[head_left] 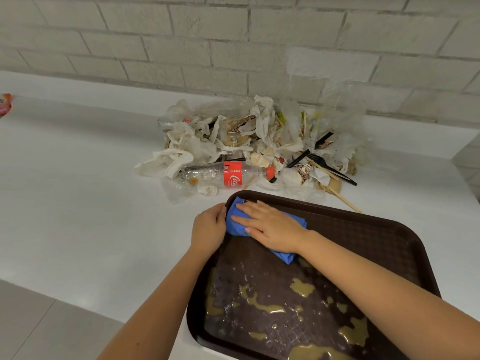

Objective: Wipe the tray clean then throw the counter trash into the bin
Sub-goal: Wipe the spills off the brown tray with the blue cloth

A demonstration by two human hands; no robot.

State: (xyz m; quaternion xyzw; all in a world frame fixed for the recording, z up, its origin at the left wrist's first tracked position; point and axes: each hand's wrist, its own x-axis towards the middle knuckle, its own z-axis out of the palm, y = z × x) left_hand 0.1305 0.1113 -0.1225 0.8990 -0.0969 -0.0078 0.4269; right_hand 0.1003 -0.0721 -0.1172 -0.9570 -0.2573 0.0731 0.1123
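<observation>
Now, right hand [272, 226] lies flat on cloth [233, 227].

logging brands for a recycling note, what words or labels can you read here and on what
"RECYCLE ME": white capitals on the red label of the clear plastic bottle.
"Coca": white script on the same label, the rest curving out of sight.
Small print beside the script: too small to read.
Red print on the crumpled clear wrapper: blurred.
Print on the red and pink packet at the left edge: unreadable.
</observation>
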